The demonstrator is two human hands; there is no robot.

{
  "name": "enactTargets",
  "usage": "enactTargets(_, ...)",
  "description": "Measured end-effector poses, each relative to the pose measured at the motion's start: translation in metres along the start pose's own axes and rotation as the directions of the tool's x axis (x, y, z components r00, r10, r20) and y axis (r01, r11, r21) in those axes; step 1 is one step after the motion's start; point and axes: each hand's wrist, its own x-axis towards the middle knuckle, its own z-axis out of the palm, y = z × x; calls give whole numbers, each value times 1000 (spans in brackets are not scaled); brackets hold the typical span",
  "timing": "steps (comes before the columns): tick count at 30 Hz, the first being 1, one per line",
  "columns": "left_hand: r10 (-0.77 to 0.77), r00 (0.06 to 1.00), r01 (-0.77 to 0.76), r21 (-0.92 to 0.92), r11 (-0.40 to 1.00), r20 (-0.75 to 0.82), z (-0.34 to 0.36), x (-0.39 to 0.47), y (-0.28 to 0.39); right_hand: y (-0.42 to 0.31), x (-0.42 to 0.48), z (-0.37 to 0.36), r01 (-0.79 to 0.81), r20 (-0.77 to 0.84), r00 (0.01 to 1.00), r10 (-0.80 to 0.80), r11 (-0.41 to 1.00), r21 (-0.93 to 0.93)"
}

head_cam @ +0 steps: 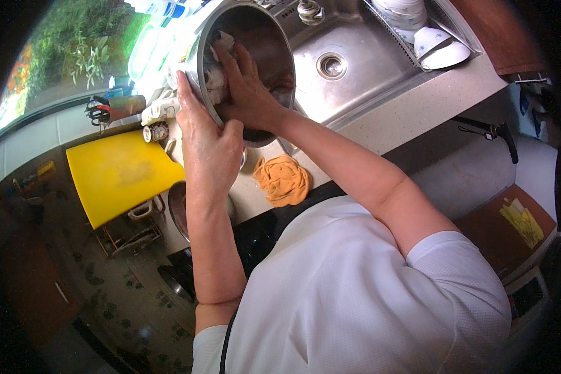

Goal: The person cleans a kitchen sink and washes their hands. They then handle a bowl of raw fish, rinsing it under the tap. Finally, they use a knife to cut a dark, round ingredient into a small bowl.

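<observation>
A large round stainless-steel vessel point(287, 51) is tilted above the counter's edge beside the sink, its opening towards me. My left hand point(208, 126) grips its rim on the left side, with wet-looking skin. Inside it, my right hand point(250, 91) has its fingers spread against the inner wall, touching a crumpled whitish thing point(225, 41), perhaps a cloth or paper; whether the fingers grip it I cannot tell. Below the vessel, a bunched orange cloth point(285, 181) lies on the counter.
The steel sink point(355, 89) is at the right, with a dish rack point(395, 39) of bowls behind it. To the left are a yellow cutting board point(121, 170), a patterned cup point(155, 132) and a holder point(130, 106) with scissors. A metal pan point(178, 210) sits partly behind my left forearm.
</observation>
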Motion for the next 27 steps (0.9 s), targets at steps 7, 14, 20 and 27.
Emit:
enactTargets(7,36,999,-35,24,999,-34,-3,-5,-3,-4,1,2,38,12,999,-38,999,-31)
enactTargets(14,52,997,-53,-30,998,-49,-7,-8,-5,-9,4,4,94,-12,995,-95,995,-27)
enactTargets(20,25,998,-26,-11,1000,-58,-10,-12,1,-14,7,2,94,-11,996,-94,995,-23)
enactTargets(27,42,995,-40,27,999,-85,-11,-12,0,-12,8,5,120,-20,993,-120,993,-12)
